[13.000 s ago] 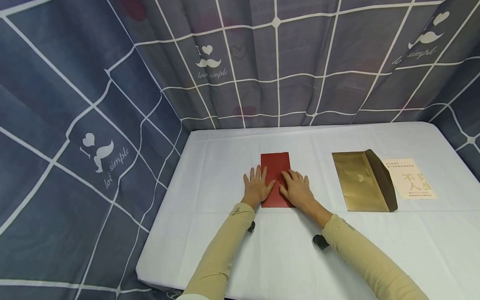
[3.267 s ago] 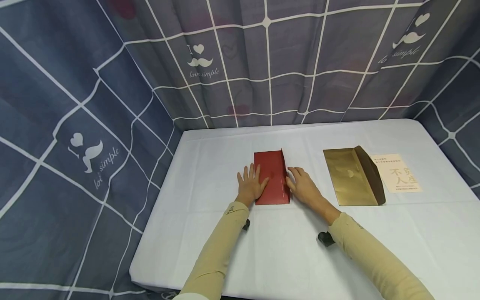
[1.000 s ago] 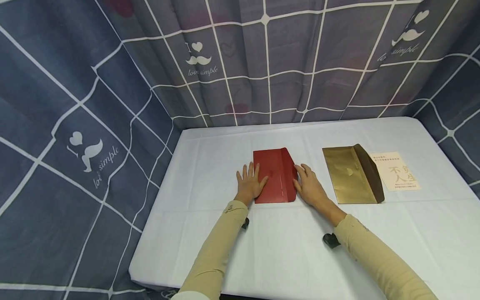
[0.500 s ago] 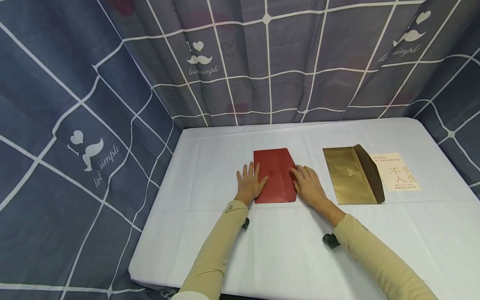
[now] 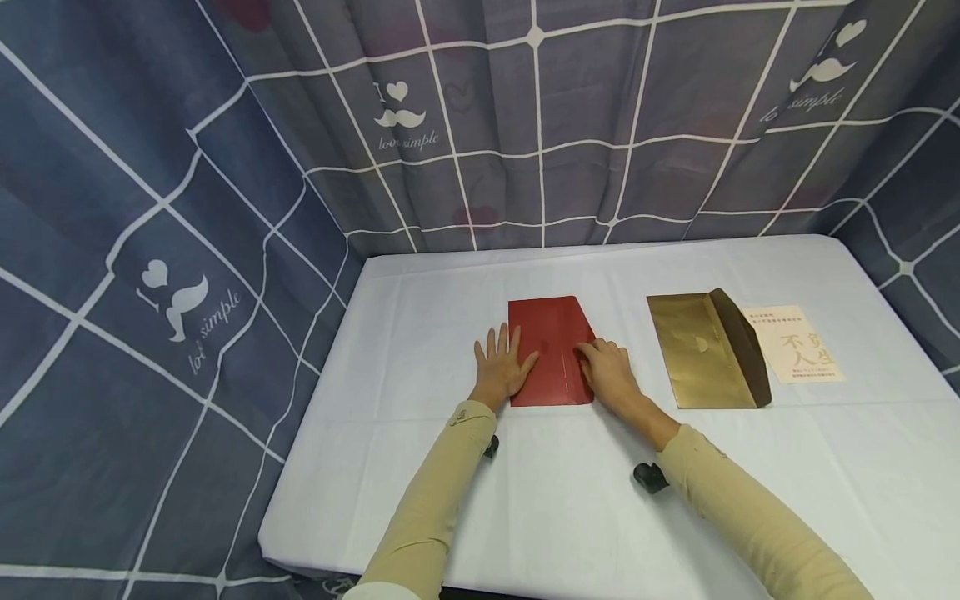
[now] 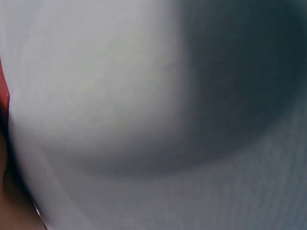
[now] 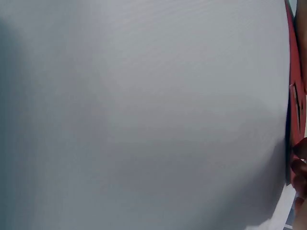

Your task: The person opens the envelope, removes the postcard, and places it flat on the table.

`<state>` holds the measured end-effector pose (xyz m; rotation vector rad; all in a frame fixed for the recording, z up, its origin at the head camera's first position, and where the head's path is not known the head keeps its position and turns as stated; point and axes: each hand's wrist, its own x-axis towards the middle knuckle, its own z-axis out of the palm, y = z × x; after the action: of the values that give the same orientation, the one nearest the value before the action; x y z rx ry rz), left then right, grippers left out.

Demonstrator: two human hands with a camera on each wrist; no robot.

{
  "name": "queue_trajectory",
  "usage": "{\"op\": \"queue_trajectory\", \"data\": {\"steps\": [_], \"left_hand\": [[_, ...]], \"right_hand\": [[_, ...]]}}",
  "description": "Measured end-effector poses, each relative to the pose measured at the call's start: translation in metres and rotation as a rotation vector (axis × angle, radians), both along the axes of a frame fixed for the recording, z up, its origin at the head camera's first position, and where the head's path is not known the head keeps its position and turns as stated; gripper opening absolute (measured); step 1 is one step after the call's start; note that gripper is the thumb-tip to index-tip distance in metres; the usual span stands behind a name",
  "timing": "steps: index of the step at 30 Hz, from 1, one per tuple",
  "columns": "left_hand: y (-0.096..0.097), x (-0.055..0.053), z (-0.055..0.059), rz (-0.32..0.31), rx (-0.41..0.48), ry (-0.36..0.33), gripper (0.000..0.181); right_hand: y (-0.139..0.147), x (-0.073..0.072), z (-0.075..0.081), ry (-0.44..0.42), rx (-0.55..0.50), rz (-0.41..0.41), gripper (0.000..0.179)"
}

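While a dark blue-grey curtain (image 5: pixel 585 100) with white grid lines closes off the space behind and left of the red envelope (image 5: pixel 551 329), a white-covered table (image 5: pixel 570 533) spreads beneath and around it. Reaching in from the near side of the red envelope come two tan sleeves, the right one (image 5: pixel 757 508) and the left one (image 5: pixel 423 500). To the right of the red envelope, well apart from it, lies a gold envelope (image 5: pixel 690 358) with its dark-lined flap open. The red envelope itself lies flat, its flap spread out on the right side. Farthest right of it, beyond the gold one, is a cream printed card (image 5: pixel 806 350). The left hand (image 5: pixel 495 371) lies across the red envelope's left edge, fingers spread apart, thumb on the paper. The right hand (image 5: pixel 609 375) is at its right edge, fingers bent, tips on the flap; whether they pinch the paper I cannot tell. Nearer than the red envelope, small black devices sit beneath the right wrist (image 5: pixel 650 477) and left wrist (image 5: pixel 492 447).
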<state>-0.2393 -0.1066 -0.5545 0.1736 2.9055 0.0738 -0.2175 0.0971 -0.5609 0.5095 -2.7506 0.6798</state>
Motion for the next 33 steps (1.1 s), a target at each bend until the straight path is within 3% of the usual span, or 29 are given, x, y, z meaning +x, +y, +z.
{"op": "queue_trajectory", "data": {"steps": [3,9,13,16,22,33], "left_hand": [[-0.001,0.000,0.000,-0.001,-0.006,0.005,0.072],[-0.001,-0.001,-0.003,-0.005,-0.018,0.012,0.073],[-0.002,-0.002,-0.005,-0.004,-0.020,0.021,0.074],[-0.002,-0.003,-0.006,-0.001,-0.017,0.026,0.074],[-0.001,-0.005,-0.009,0.013,-0.020,0.008,0.074],[0.000,-0.005,-0.011,0.010,-0.016,0.027,0.073]], "right_hand": [[-0.005,-0.003,0.005,-0.118,-0.062,-0.003,0.029],[-0.012,-0.009,0.025,-0.580,-0.398,-0.056,0.041],[-0.016,-0.012,0.036,-0.781,-0.546,-0.109,0.046],[-0.020,-0.014,0.042,-0.862,-0.617,-0.159,0.044],[-0.022,-0.017,0.054,-1.007,-0.791,-0.269,0.015],[-0.020,-0.020,0.052,-1.100,-0.914,-0.275,0.029]]}}
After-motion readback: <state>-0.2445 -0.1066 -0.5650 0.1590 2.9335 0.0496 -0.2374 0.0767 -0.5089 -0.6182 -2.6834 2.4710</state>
